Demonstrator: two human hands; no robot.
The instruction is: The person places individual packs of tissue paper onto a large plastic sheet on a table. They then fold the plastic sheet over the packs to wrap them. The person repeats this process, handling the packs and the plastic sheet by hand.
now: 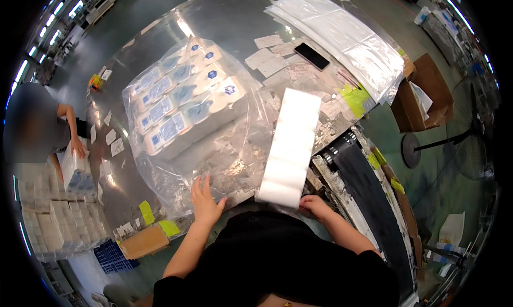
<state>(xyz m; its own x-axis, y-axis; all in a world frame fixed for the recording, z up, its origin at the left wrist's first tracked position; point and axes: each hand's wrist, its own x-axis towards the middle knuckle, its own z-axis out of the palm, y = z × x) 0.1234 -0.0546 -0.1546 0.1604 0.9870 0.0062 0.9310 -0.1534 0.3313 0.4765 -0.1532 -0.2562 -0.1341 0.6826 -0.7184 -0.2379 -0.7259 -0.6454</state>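
A big clear plastic bag (pixel 176 181) lies on the metal table, around rows of white tissue packs (pixel 184 93) with blue labels. My left hand (pixel 207 202) rests on the bag's near edge, fingers spread and holding nothing. To the right of the bag, a long white wrapped pack (pixel 291 146) reaches toward my body. At its near right corner is my right hand (pixel 316 206), fingers curled and closed against that corner. The underside of its grip is hidden.
A stack of clear plastic bags (pixel 342 37), a black phone (pixel 312 56) and paper slips lie at the far right. Beside me on the right runs a black conveyor belt (pixel 368 200). A cardboard box (pixel 427 101) and a fan stand beyond. At left, a co-worker's hand (pixel 78 147) touches stacked packs.
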